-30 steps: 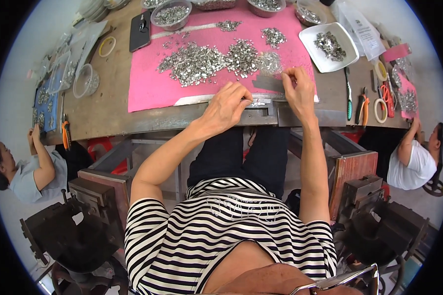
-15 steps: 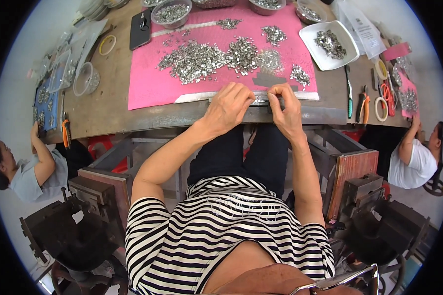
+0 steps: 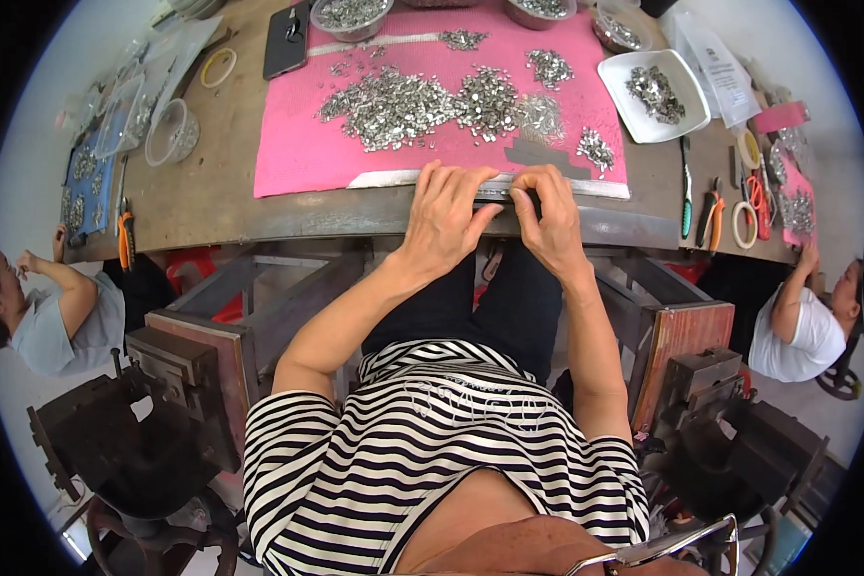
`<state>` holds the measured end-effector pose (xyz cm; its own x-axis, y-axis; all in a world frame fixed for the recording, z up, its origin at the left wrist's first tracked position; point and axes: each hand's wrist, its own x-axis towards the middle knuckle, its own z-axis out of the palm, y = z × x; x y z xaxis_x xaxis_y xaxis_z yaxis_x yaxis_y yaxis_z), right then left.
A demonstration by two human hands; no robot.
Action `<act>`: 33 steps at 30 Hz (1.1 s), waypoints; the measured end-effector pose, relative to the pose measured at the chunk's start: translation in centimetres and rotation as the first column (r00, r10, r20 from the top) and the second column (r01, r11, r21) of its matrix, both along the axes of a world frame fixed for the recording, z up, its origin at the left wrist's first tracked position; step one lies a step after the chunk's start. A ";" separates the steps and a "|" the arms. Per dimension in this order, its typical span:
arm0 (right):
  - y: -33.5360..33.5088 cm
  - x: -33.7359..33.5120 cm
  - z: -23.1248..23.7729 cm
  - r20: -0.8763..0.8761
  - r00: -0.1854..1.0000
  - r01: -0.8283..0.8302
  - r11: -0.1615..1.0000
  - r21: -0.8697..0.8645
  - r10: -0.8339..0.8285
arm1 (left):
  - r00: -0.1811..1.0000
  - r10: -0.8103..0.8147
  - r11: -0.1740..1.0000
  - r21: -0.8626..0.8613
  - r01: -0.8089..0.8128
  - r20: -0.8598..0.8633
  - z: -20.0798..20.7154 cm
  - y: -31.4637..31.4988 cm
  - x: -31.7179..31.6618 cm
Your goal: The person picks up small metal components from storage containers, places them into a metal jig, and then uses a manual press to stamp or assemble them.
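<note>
A narrow grey metal strip (image 3: 494,189) lies along the near edge of the pink mat (image 3: 293,144), between my hands. My left hand (image 3: 442,219) rests over its left part, fingers stretched out and thumb apart. At the other end my right hand (image 3: 550,213) has its fingers bent, thumb and forefinger closed on the strip. The fingers hide much of it. Just beyond lie a dark grey flat piece (image 3: 547,158), a pile of fine silvery pins (image 3: 540,117) and a small heap of metal pieces (image 3: 595,149). A large heap of shiny metal pieces (image 3: 389,108) spreads farther left.
A white tray (image 3: 698,101) holds metal pieces at right. Near it lie a green-handled tool (image 3: 686,216), orange-handled pliers (image 3: 708,216) and a tape roll (image 3: 744,225). A black phone (image 3: 286,40) lies at far left. Two people sit at either side.
My left hand has gone from a pinch to stretched-out fingers over the strip. My right hand has come slightly lower. The person at left has raised a hand towards the head.
</note>
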<state>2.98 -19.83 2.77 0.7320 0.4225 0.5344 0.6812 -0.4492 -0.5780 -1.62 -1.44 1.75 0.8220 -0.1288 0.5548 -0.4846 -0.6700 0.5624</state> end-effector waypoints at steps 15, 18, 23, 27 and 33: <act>0.7 0.0 1.2 0.153 0.987 -0.002 0.972 -0.235 0.039 | 0.999 0.040 0.998 -0.045 -0.040 0.007 -0.5 0.1 -0.3; 0.5 0.0 2.5 0.200 0.978 -0.001 0.958 -0.288 0.062 | 0.998 0.014 0.993 -0.120 -0.007 0.059 -0.5 0.8 -0.3; 2.7 2.0 2.9 0.103 0.992 -0.043 0.960 -0.278 0.074 | 0.982 0.172 0.983 0.050 -0.177 0.082 0.5 6.2 2.0; 7.2 4.6 0.9 0.101 0.988 -0.090 0.962 -0.256 0.120 | 0.985 0.167 0.975 0.143 -0.173 0.051 -0.2 8.2 4.3; 9.3 6.0 -0.4 0.106 0.989 -0.061 0.946 -0.317 0.099 | 0.993 0.113 0.973 0.197 -0.118 0.039 -0.3 9.0 4.8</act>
<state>8.94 -10.54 2.41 0.6278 0.6367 0.4477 0.7778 -0.5351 -0.3298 3.17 7.57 1.45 0.8228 -0.1437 0.5499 -0.4103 -0.8196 0.3999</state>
